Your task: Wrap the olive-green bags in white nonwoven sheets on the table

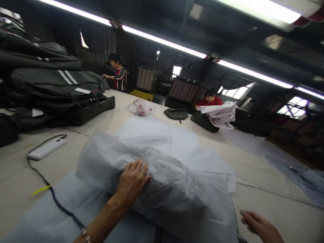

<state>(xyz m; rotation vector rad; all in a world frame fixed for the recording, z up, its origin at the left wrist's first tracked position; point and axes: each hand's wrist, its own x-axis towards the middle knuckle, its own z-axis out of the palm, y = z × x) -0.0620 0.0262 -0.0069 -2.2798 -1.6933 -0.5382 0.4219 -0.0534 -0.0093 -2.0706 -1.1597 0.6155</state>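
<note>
A bulky bundle in translucent whitish plastic wrap (174, 182) lies across the table in front of me, with something dark showing through its lower side. My left hand (134, 179) rests palm-down on top of it, fingers stretched out over the crinkled wrap. Off the bundle's right end is my right hand (260, 226), slightly blurred and apart from the wrap. Its fingers are curled in, and whether anything is inside them is hidden. Thin pale sheets (157, 131) are spread beneath and behind the bundle.
Stacked dark bags (58, 81) stand at the left. A white power strip (47, 148) lies before them, its dark cord reaching my left forearm. Farther back are a clear plastic bag (140, 107) and a dark pouch (176, 113). Two people work beyond, one holding white plastic (220, 113).
</note>
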